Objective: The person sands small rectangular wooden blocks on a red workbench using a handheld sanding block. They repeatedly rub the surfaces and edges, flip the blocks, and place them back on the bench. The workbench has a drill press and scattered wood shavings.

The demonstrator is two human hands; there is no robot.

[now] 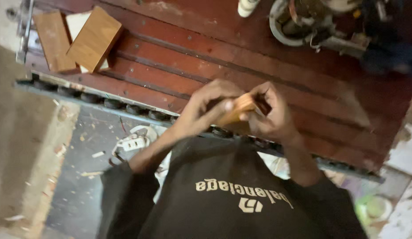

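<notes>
Both hands meet over the near edge of a red-brown workbench. My left hand and my right hand together grip a small light wooden piece, held tilted between the fingers. My left thumb presses on its end and my right fingers curl over its far end. Most of the piece is hidden by the fingers. My black shirt fills the bottom of the view.
Several flat wooden blocks lie stacked at the bench's far left. A cluttered round container with tools and a white bottle stand at the far edge. A metal rail with black rollers runs along the near edge. A white power strip lies on the floor.
</notes>
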